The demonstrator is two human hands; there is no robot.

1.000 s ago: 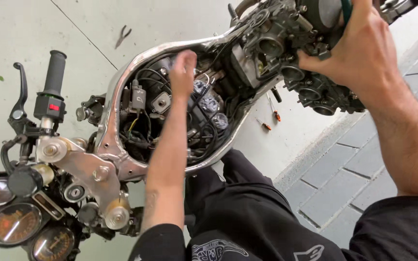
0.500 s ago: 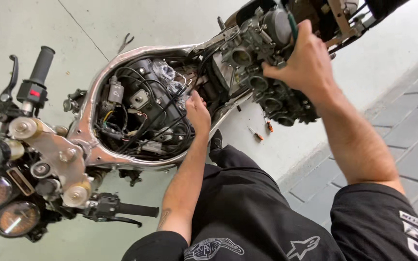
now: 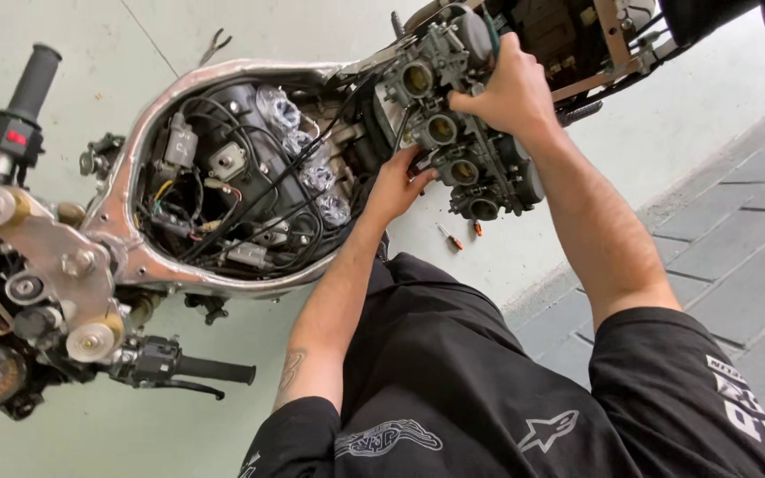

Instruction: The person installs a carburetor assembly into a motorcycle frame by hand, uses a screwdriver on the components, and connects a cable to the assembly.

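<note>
Wires point(image 3: 250, 208) fill the open bike frame point(image 3: 121, 221) at left; small screwdrivers point(image 3: 453, 237) lie on the floor. I see my right hand point(image 3: 506, 93) wrapped tight around the carburetor block point(image 3: 458, 133), top middle. My left hand point(image 3: 396, 186) touches its lower edge, fingers point(image 3: 418, 175) curled. Open floor sits below it.

Carburetor bank point(image 3: 467, 133) right of open frame point(image 3: 126, 212), handlebars point(image 3: 28, 257) far left, 2 screwdrivers point(image 3: 462, 235) on floor beneath.

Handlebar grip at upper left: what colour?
Black rubber handlebar grip, shown best in the head view.
</note>
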